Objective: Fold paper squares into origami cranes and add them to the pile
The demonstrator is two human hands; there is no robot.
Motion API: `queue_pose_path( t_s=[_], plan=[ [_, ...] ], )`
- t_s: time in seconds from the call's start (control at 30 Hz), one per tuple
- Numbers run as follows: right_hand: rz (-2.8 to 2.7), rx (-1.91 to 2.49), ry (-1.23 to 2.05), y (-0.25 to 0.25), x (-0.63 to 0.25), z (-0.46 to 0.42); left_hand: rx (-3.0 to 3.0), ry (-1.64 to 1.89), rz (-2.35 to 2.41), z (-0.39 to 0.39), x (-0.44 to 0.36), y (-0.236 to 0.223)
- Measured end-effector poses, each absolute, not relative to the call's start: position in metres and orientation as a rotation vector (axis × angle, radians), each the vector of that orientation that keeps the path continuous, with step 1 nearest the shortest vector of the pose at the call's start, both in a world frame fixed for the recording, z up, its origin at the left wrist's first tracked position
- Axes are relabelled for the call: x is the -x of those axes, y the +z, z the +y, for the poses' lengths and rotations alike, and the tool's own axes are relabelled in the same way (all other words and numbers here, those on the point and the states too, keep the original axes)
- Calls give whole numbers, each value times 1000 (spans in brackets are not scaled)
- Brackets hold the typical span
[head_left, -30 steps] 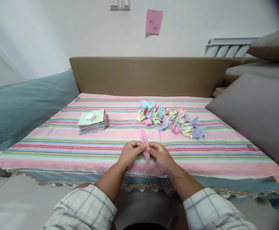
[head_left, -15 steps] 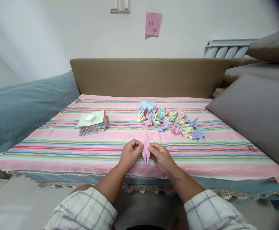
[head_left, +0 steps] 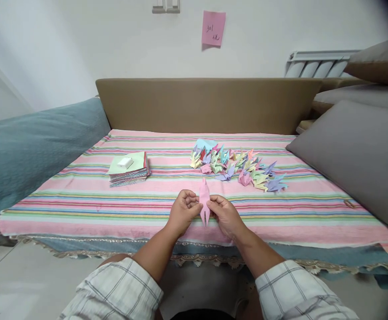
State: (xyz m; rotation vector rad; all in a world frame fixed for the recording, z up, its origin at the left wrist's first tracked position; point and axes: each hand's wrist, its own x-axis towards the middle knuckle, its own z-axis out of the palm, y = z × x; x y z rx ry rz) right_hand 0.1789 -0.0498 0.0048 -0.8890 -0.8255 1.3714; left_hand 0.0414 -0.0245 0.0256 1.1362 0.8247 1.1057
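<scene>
A narrow folded pink paper (head_left: pixel 203 200) stands upright between my two hands, its lower end split into two points. My left hand (head_left: pixel 183 212) pinches its left edge and my right hand (head_left: pixel 225 215) pinches its right edge, both held just above the striped bedcover (head_left: pixel 81 204). Beyond them lies a scatter of several folded paper cranes (head_left: pixel 235 166) in pastel colours. A stack of square coloured papers (head_left: pixel 129 171) with a small white object (head_left: pixel 125 162) on top sits to the far left.
A brown headboard (head_left: pixel 207 104) runs along the back. Grey pillows (head_left: pixel 357 151) lie at the right and a teal blanket (head_left: pixel 30 146) at the left. A pink note (head_left: pixel 213 29) hangs on the wall. The bed's fringed edge is just below my hands.
The pink paper turned from tilted to upright and its lower end now shows two separate points. Both hands rose slightly and stayed pinched on it.
</scene>
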Motion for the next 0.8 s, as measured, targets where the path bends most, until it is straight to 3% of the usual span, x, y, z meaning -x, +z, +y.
queue_pose_path(
  t_s=[0.27, 0.8],
  plan=[
    [-928, 930, 1360, 3, -181, -51, -966, 956, 816, -23, -39, 27],
    [-1038, 989, 1201, 4, -185, -51, -1279, 818, 820, -32, -41, 26]
  ],
)
